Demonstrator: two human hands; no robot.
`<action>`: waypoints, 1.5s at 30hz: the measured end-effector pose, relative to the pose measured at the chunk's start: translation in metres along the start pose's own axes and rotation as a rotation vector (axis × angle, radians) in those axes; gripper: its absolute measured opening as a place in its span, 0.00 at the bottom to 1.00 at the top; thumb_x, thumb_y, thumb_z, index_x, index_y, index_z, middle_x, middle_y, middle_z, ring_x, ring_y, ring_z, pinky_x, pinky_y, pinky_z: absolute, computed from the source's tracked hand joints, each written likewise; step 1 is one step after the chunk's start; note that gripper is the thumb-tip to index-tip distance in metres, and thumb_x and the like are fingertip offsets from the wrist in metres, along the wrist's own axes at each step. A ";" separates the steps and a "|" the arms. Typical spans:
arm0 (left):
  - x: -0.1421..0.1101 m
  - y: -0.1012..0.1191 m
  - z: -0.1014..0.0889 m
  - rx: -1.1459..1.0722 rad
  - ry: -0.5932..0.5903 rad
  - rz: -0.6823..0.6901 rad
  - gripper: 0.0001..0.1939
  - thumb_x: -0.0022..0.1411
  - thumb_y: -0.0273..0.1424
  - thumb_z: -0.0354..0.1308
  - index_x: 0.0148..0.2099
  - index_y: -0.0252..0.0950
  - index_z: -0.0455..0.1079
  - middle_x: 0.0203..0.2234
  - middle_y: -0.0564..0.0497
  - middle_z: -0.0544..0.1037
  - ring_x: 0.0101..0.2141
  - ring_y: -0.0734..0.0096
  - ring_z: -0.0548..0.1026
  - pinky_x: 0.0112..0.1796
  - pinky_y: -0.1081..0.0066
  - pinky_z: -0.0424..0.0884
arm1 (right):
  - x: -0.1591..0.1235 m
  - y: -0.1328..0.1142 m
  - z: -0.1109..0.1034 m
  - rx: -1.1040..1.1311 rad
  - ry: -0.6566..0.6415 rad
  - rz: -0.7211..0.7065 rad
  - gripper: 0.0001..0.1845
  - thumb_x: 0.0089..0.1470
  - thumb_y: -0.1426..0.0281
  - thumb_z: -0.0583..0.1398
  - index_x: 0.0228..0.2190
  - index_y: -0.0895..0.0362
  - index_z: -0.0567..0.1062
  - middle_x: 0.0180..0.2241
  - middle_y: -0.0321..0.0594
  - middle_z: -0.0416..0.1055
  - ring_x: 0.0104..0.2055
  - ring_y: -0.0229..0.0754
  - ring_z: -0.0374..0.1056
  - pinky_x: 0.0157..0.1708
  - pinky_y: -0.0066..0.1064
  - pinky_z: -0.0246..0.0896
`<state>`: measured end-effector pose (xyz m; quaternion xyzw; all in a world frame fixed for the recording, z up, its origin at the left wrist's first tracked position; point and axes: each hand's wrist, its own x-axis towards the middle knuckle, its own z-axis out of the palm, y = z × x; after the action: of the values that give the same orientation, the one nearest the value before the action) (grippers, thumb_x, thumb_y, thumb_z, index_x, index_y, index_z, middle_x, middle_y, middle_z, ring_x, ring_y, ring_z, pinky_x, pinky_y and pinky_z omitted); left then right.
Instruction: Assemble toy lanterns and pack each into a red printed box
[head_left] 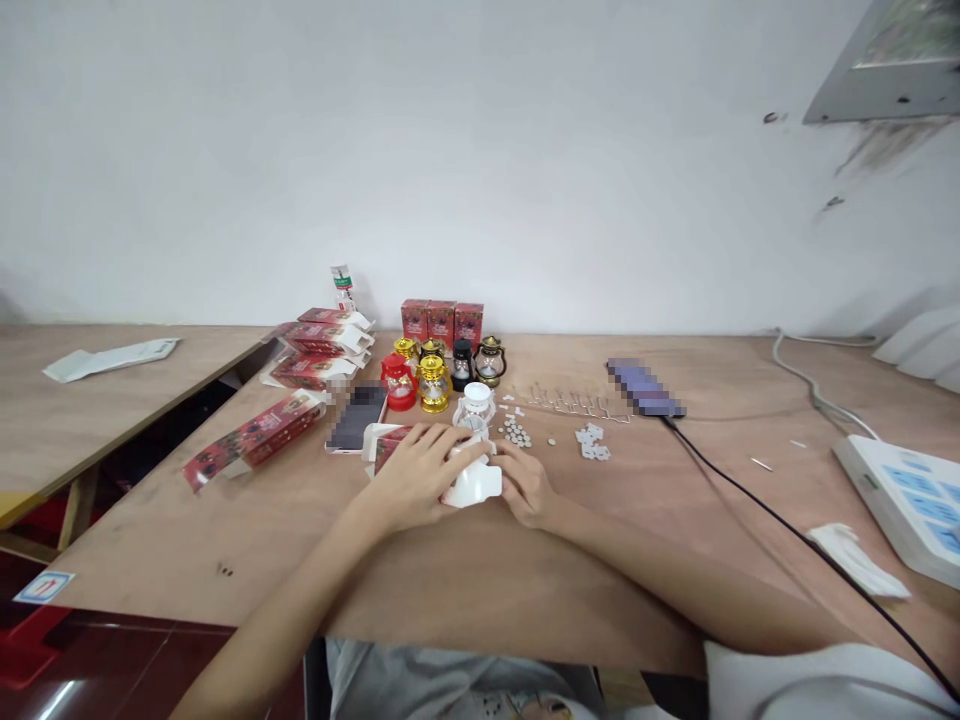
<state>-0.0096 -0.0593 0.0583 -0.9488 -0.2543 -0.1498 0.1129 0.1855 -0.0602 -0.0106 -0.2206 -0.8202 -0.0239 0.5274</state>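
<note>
A small red cardboard box with open white flaps lies in front of me on the table. My left hand is closed around it from above and hides most of its body. My right hand has its fingers curled at the box's open right end, pinching the edge by the flaps. Just beyond my fingers stands a white miniature lantern. Behind it are a red lantern, a gold lantern, a black lantern and a bronze lantern.
Three closed red boxes stand near the wall. Opened boxes pile up at left, near another box and a dark phone. Button cells, white plastic pieces and wire handles lie right. A cable runs from another phone.
</note>
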 end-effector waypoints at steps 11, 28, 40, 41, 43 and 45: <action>-0.001 0.002 -0.005 -0.169 0.057 0.101 0.23 0.53 0.44 0.60 0.47 0.37 0.66 0.51 0.41 0.67 0.51 0.55 0.64 0.48 0.59 0.60 | -0.004 0.003 0.004 0.054 0.001 0.133 0.14 0.55 0.72 0.52 0.45 0.54 0.64 0.35 0.42 0.71 0.33 0.40 0.69 0.30 0.29 0.67; -0.001 -0.005 0.002 0.061 0.270 0.151 0.18 0.63 0.43 0.50 0.48 0.35 0.63 0.45 0.43 0.74 0.44 0.60 0.72 0.39 0.65 0.64 | -0.004 0.001 0.003 0.004 0.075 -0.020 0.12 0.60 0.73 0.50 0.45 0.55 0.68 0.48 0.48 0.66 0.51 0.42 0.65 0.47 0.35 0.66; 0.000 0.000 0.003 0.130 0.247 0.161 0.07 0.61 0.32 0.52 0.34 0.35 0.68 0.42 0.42 0.73 0.42 0.61 0.70 0.43 0.62 0.64 | -0.012 0.019 0.014 0.030 -0.146 0.233 0.10 0.50 0.78 0.51 0.33 0.54 0.68 0.28 0.40 0.72 0.30 0.42 0.68 0.30 0.32 0.66; -0.001 0.001 0.003 0.089 0.230 0.157 0.08 0.61 0.34 0.53 0.33 0.35 0.68 0.43 0.40 0.72 0.44 0.59 0.69 0.44 0.60 0.64 | -0.013 0.021 0.015 0.024 -0.137 0.264 0.10 0.49 0.78 0.51 0.31 0.55 0.68 0.27 0.39 0.72 0.28 0.42 0.68 0.29 0.32 0.66; -0.001 0.004 0.001 -0.007 0.219 0.162 0.13 0.60 0.40 0.54 0.31 0.34 0.67 0.45 0.38 0.71 0.47 0.57 0.68 0.45 0.58 0.64 | -0.013 0.023 0.016 0.035 -0.106 0.300 0.08 0.50 0.77 0.51 0.30 0.55 0.68 0.26 0.39 0.72 0.27 0.41 0.67 0.28 0.31 0.65; -0.001 0.006 0.000 -0.071 0.242 0.166 0.14 0.61 0.39 0.53 0.29 0.34 0.67 0.45 0.39 0.70 0.48 0.58 0.67 0.46 0.59 0.65 | -0.010 0.022 0.016 0.075 -0.075 0.324 0.08 0.53 0.75 0.51 0.30 0.55 0.69 0.26 0.38 0.72 0.26 0.40 0.66 0.27 0.30 0.64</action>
<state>-0.0076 -0.0646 0.0573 -0.9449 -0.1543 -0.2619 0.1210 0.1835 -0.0394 -0.0312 -0.3308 -0.7932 0.1002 0.5014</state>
